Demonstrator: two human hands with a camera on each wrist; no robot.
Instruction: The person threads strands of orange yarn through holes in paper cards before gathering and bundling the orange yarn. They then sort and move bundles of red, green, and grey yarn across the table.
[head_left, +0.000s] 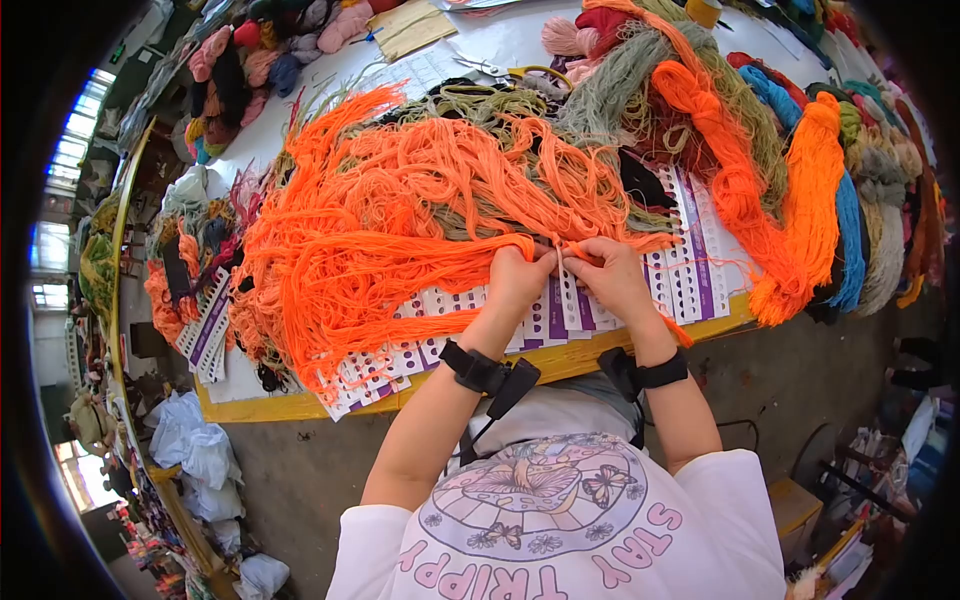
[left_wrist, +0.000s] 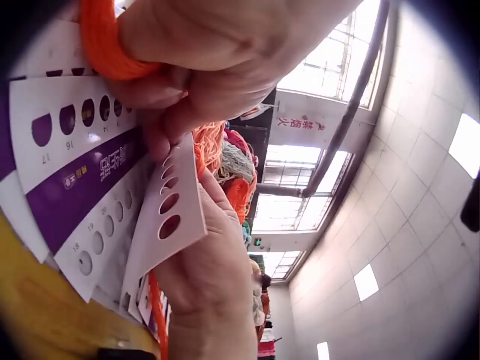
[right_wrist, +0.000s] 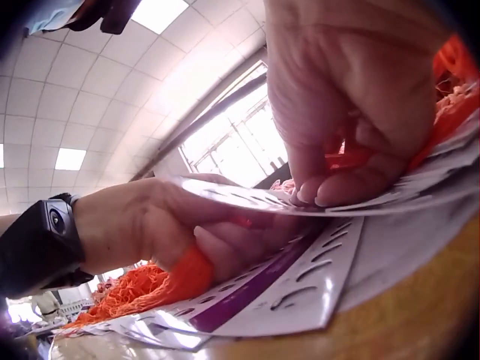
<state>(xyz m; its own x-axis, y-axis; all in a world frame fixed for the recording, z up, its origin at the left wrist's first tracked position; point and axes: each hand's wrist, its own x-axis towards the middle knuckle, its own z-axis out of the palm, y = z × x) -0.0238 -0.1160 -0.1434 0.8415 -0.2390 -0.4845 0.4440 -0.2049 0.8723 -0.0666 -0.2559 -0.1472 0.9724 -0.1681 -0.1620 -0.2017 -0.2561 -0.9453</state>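
Note:
In the head view my left hand [head_left: 518, 278] holds a skein of bright orange embroidery thread [head_left: 420, 245], a loop of it passing round the fingers. Just across from it, my right hand [head_left: 612, 280] pinches a short orange end, its fingertips right at a white punched thread card [head_left: 562, 290]. Between the two hands this card stands tilted up from the others; the left wrist view shows its row of round holes [left_wrist: 176, 202]. In the right wrist view the right fingertips [right_wrist: 311, 196] rest against the card's upper face, with orange thread behind them.
More cards with purple bands [head_left: 700, 250] lie overlapped along the yellow table edge [head_left: 590, 347]. A large heap of peach-orange thread [head_left: 400, 180] spreads over them. Further skeins [head_left: 810, 190] hang over the right side. Scissors [head_left: 540, 72] lie at the back.

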